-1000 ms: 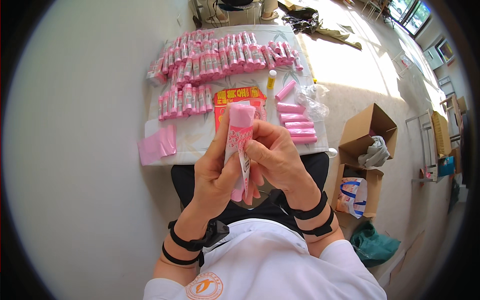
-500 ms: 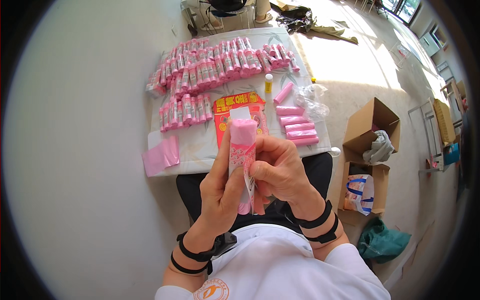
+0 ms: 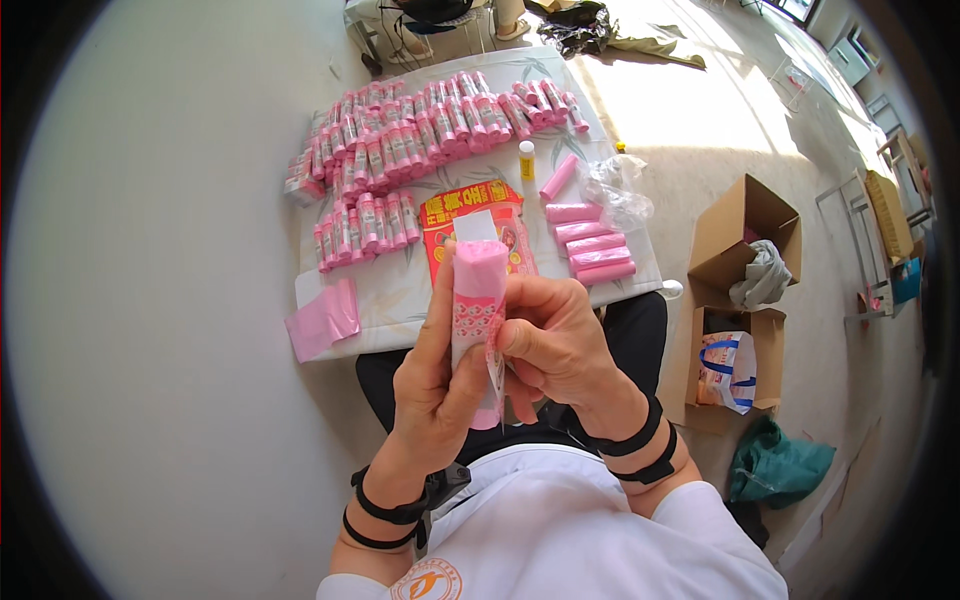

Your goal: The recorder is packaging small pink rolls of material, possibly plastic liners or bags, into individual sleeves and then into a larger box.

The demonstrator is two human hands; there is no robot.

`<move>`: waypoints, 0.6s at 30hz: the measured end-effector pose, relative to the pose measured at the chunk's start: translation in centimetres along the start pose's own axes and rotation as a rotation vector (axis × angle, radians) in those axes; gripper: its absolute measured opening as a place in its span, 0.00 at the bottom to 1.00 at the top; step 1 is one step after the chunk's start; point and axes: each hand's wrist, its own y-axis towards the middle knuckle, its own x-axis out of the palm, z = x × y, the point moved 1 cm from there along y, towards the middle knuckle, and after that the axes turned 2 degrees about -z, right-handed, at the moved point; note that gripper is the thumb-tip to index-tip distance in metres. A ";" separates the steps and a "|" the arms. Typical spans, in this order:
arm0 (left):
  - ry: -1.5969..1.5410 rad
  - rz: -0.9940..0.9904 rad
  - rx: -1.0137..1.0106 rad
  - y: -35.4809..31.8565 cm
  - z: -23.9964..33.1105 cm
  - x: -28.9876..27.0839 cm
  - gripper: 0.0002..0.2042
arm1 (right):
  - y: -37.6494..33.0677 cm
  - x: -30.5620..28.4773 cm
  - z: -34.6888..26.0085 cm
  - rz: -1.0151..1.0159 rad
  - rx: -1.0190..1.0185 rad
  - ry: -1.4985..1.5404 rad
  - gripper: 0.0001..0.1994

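Note:
Upright before me, over the table's near edge, is a roll of pink plastic bags (image 3: 481,268). A printed paper band (image 3: 478,318) with pink hearts runs round its middle. My left hand (image 3: 428,392) is closed round the roll from the left, its fingers partly hidden behind it. From the other side, my right hand (image 3: 562,338) pinches the band's loose edge between thumb and fingers. Beyond the roll, a white paper slip (image 3: 474,226) lies on a red and yellow printed sheet (image 3: 438,214). Unbanded pink rolls (image 3: 590,238) lie to the right.
Several banded rolls (image 3: 400,145) are piled across the table's far left. A glue stick (image 3: 527,160) stands near a crumpled clear bag (image 3: 618,190). Pink film (image 3: 325,320) lies at the left edge. Cardboard boxes (image 3: 722,235) and a green bag (image 3: 780,462) are on the floor at right.
The band's edge has been drawn closer round the roll, and its heart print now faces me more fully. Both hands keep their grip. The view has shifted slightly.

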 end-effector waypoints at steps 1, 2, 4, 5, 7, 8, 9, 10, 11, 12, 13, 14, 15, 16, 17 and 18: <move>0.001 -0.003 -0.002 0.1 0.1 0.1 0.29 | 0.0 0.0 0.0 -0.009 -0.003 -0.009 0.11; -0.060 -0.014 -0.016 0.1 0.3 0.2 0.30 | 0.0 0.0 0.0 -0.006 -0.005 -0.006 0.11; -0.120 -0.026 -0.033 0.1 0.3 0.4 0.30 | 0.0 0.0 0.2 0.008 -0.002 0.002 0.11; -0.158 -0.042 -0.031 0.1 0.2 0.4 0.30 | 0.0 -0.1 0.2 0.010 -0.003 0.005 0.11; -0.199 -0.063 -0.031 0.2 0.1 0.4 0.30 | -0.1 -0.2 0.2 0.001 0.008 0.042 0.12; -0.173 -0.075 -0.020 0.3 0.0 0.4 0.30 | -0.1 -0.3 0.2 0.004 0.006 0.044 0.12; -0.146 -0.085 -0.009 0.4 0.0 0.3 0.31 | -0.1 -0.5 0.3 0.011 0.003 0.035 0.12; -0.145 -0.089 -0.011 0.4 0.0 0.3 0.31 | -0.1 -0.5 0.4 0.018 -0.001 0.027 0.12; -0.130 -0.085 -0.015 0.4 -0.1 0.2 0.31 | -0.1 -0.5 0.3 0.020 -0.003 0.029 0.12; -0.116 -0.082 -0.020 0.4 -0.2 0.2 0.31 | -0.1 -0.4 0.2 0.023 -0.003 0.029 0.12; -0.117 -0.086 -0.022 0.4 -0.3 0.2 0.31 | -0.1 -0.3 0.2 0.025 -0.004 0.028 0.11; -0.062 -0.047 -0.044 0.3 -0.4 0.2 0.31 | 0.1 -0.4 0.4 0.029 -0.006 0.030 0.11; -0.007 -0.006 -0.065 0.3 -0.6 0.1 0.32 | 0.3 -0.6 0.8 0.034 -0.037 0.013 0.11; -0.007 -0.009 -0.067 0.2 -0.9 -0.1 0.32 | 0.4 -0.8 1.0 0.039 -0.068 -0.005 0.11; 0.048 -0.020 -0.062 0.2 -1.2 -0.4 0.32 | 0.4 -0.8 0.8 0.042 -0.070 -0.004 0.11; 0.105 -0.027 -0.057 0.1 -1.2 -0.6 0.32 | 0.4 -0.6 0.3 0.049 -0.041 -0.058 0.11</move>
